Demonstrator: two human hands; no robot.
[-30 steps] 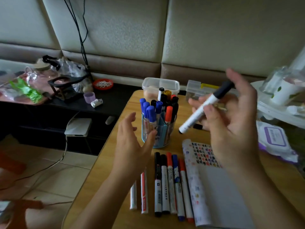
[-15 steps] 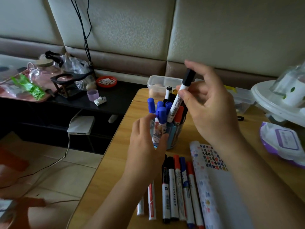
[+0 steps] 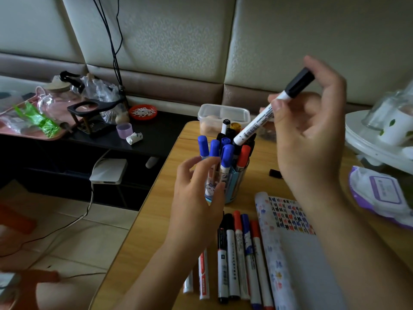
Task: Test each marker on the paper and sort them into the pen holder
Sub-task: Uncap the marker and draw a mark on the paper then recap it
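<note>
No text can be read: the black print along the black-capped white marker point(image 3: 254, 126) tilted over the clear pen holder point(image 3: 235, 189), the print on the row of white markers point(image 3: 232, 265) lying on the wooden table point(image 3: 156, 220), and the purple-framed label on the white wipes pack point(image 3: 383, 190) at the right are all too blurred.

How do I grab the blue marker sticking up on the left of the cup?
Pinch its blue cap from above and pull straight up. It stands upright in the pen holder, cap on top, other markers crowding its barrel.
</note>
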